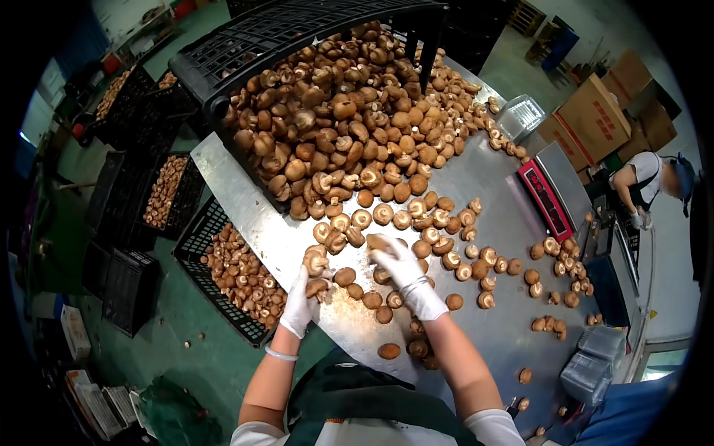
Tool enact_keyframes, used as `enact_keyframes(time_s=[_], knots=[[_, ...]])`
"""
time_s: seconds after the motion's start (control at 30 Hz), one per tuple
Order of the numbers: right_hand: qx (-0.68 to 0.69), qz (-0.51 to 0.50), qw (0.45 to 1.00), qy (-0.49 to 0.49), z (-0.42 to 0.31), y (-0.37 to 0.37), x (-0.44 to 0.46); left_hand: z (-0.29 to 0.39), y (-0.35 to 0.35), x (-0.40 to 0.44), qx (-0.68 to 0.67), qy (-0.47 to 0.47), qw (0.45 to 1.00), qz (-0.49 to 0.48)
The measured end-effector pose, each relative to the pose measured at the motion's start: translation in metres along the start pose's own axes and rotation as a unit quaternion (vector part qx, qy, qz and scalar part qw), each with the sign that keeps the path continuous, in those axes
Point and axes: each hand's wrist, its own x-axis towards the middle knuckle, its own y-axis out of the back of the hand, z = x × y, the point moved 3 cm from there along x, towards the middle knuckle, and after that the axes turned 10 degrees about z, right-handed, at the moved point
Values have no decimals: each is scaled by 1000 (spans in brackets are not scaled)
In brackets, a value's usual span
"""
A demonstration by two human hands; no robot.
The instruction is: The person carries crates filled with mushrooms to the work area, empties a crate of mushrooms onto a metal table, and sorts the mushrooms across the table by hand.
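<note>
My left hand [299, 303], in a white glove, is closed around mushrooms, with a pale-gilled mushroom [316, 260] at its fingertips and a brown one lower in the palm. My right hand [404, 276], also gloved, pinches a blurred mushroom [378, 242] over the metal table [271, 245]. Loose shiitake-like mushrooms lie between and around both hands, among them a brown cap [344, 276]. Beyond them a big heap of mushrooms [327, 111] spills out of a tipped black crate [245, 56].
A black crate [195, 256] of mushrooms stands on the floor at left. Right of the heap are a red-fronted scale [547, 201], a clear plastic tray [520, 117] and stacked clear trays [591, 364]. Cardboard boxes [595, 119] and another person [645, 182] are farther right.
</note>
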Motion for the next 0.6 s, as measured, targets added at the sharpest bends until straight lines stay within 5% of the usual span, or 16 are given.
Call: enact_keyframes(time_s=[0.03,0.1,0.17,0.23,0.3,0.43,0.47,0.53,0.6], knots=[[43,-71,992,95,-9,-17,-7,-12,8,3,-71,61,996,9],[100,-154,974,135,-44,-45,-32,-16,8,-5,-98,103,989,-43],[-112,-90,967,211,-45,-49,-24,-10,-3,-14,-109,109,987,-48],[-181,-52,950,248,-30,-50,-20,-1,-8,-24,-23,61,989,-130],[-91,-194,964,156,-6,-50,-23,2,-21,-36,-5,93,994,-58],[108,-90,986,93,21,-42,-37,-5,-29,-42,46,101,994,-17],[200,-83,976,2,35,-36,-38,-4,-37,-45,49,105,993,-25],[232,-68,970,-20,45,-29,-48,8,-50,-49,211,-119,969,-55],[335,-107,934,-55,48,-31,-61,5,-59,-51,249,-186,951,-2]])
